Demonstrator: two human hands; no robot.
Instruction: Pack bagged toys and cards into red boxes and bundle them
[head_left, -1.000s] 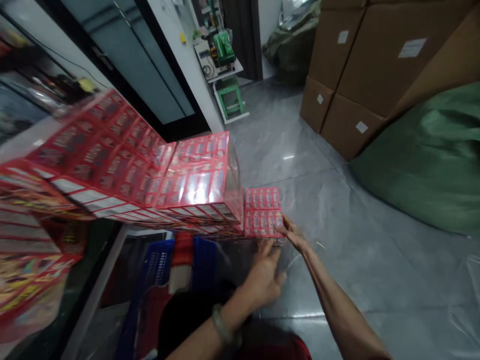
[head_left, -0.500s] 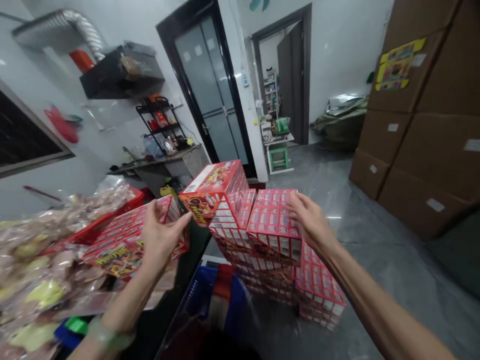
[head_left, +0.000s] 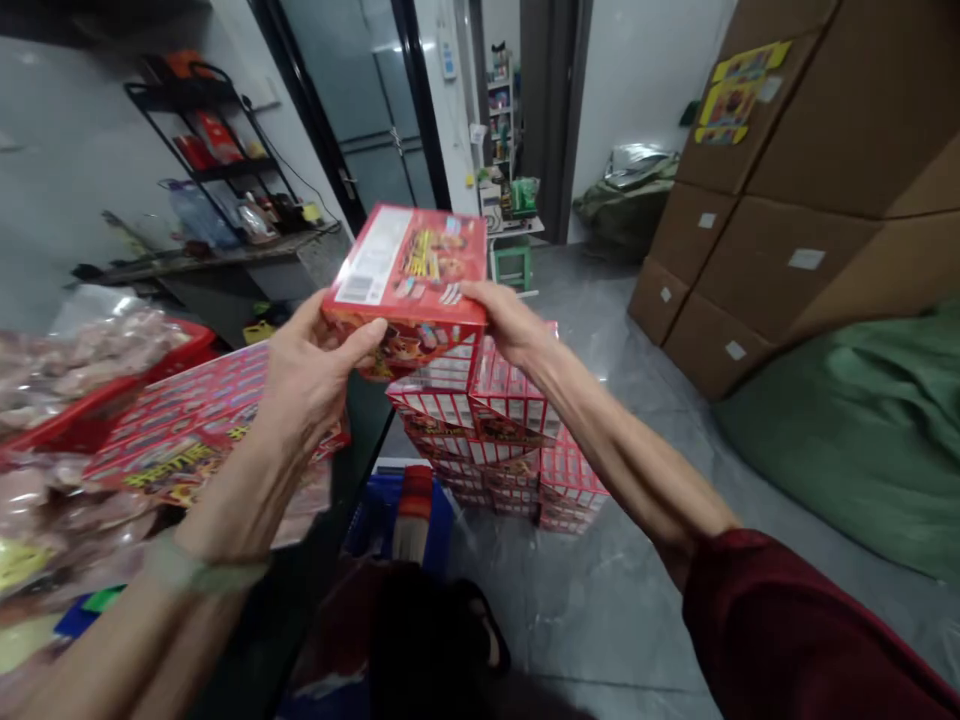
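Note:
A red printed carton [head_left: 431,255] with a white barcode label on its top is gripped from both sides at the near end of the view. My left hand [head_left: 311,365] clasps its left corner, the thumb lying along the front face. On the opposite side my right hand [head_left: 514,322] presses its fingers on the right edge. Below and behind it rises a stack of pink-and-red cartons [head_left: 472,440]; whether the held carton touches the stack is hidden. More shrink-wrapped pink cartons [head_left: 187,415] lie on the table left of my left hand, partly covered by it.
Bagged pale items fill a red crate [head_left: 196,345] and spread over the dark table [head_left: 367,420] at left. A blue basket [head_left: 439,530] stands on the floor beside the stack. At right are tall brown boxes [head_left: 795,250] and a large green sack [head_left: 855,440].
My right hand has come left onto the carton, and my left hand has closed on its other side. The carton appears larger and nearer. The view has tilted down.

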